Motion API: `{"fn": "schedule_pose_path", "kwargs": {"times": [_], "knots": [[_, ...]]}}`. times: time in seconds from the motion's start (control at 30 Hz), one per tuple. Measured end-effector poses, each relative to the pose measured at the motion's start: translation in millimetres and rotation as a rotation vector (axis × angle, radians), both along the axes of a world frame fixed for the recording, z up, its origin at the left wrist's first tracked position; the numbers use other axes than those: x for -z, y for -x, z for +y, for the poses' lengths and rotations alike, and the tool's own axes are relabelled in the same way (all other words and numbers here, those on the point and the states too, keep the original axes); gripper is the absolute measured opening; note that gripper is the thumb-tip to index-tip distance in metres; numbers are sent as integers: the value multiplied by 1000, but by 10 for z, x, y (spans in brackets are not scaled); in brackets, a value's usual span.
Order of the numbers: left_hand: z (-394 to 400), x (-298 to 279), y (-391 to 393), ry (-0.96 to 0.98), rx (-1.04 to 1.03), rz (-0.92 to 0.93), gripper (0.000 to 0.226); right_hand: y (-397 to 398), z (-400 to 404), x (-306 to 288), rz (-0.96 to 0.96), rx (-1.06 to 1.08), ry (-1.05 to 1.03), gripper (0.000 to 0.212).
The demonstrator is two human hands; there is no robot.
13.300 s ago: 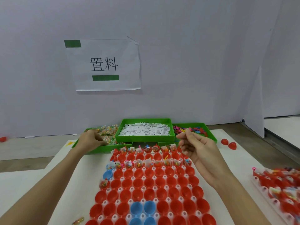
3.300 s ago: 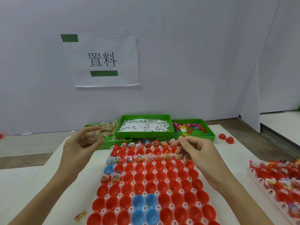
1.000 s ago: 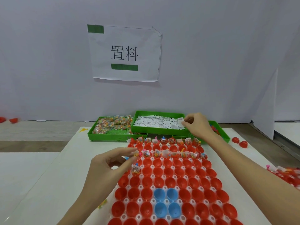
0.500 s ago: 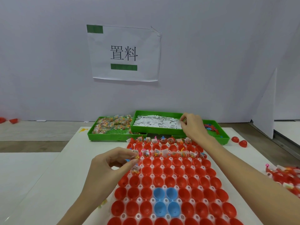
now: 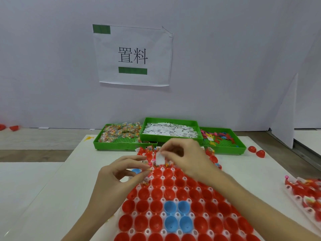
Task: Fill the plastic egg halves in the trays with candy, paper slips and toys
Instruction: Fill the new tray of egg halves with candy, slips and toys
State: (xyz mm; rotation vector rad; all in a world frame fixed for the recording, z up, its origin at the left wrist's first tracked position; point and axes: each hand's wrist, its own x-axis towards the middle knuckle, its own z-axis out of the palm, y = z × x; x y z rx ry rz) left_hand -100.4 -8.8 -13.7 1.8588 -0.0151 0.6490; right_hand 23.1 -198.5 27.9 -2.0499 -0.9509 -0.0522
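**Paper slip held just above the far rows of egg halves**

At the left, a small candy packet (image 5: 149, 169) is pinched between the thumb and forefinger of the left hand (image 5: 118, 181), which hovers over the left edge of the egg tray (image 5: 173, 214), beside a blue egg half (image 5: 136, 170). Further right, a white paper slip (image 5: 159, 159) is pinched by the fingertips of the right hand (image 5: 187, 159), with its long axis hanging roughly upright. The slip is held just above and in front of the empty red egg halves (image 5: 157, 172) of the third row, which lie directly below it and slightly nearer the person. The right hand is judged the nearer to those cups, so a short downward drop is what the placement appears to call for. Behind, the green slip bin (image 5: 171, 136) is seen between the candy bin (image 5: 121, 141) and the toy bin (image 5: 224, 145).
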Motion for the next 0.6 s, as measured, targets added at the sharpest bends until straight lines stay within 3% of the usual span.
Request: {"fn": "schedule_pose_path", "kwargs": {"times": [0.1, 0.33, 0.43, 0.6], "knots": [[-14, -12, 16, 60, 43, 8, 18, 285, 45, 77, 12, -115, 9, 11], [-34, -28, 17, 57, 32, 2, 25, 283, -36, 80, 160, -161, -93, 14], [-18, -20, 14, 34, 24, -2, 29, 23, -165, 46, 153, -25, -152, 16], [20, 3, -1, -16, 20, -17, 33, -812, -551, 57, 92, 420, -280, 18]]}}
